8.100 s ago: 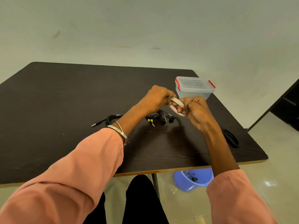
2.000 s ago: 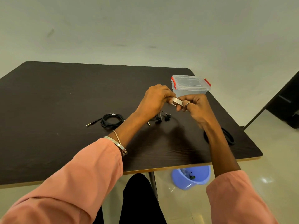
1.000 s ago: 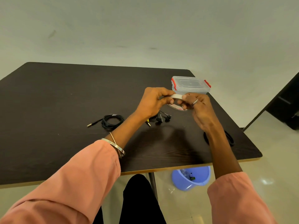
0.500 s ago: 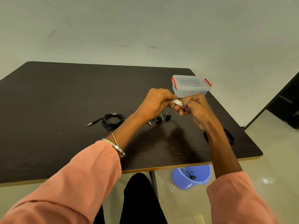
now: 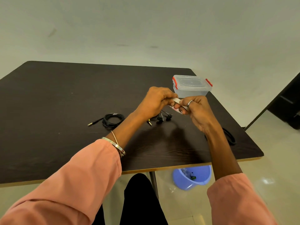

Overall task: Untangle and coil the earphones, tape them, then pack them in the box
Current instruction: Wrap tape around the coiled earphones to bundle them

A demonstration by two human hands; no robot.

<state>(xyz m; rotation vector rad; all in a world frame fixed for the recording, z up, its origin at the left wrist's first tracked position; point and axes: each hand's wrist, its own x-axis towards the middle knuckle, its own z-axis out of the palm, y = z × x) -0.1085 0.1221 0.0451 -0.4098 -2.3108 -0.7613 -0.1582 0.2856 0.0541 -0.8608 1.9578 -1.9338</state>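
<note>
Pinching the thin white tape roll (image 5: 177, 101) between left hand (image 5: 156, 101) and right hand (image 5: 197, 109); light, sticky — pick at the loose end.

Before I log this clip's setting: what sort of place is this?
Probably a plain indoor workroom: bare pale wall, dark wooden table, tiled floor with a blue plastic bin underneath.

White tape roll (image 5: 177, 101) held above loose black earphones (image 5: 162, 117); clear box (image 5: 192, 86) lidded
</note>
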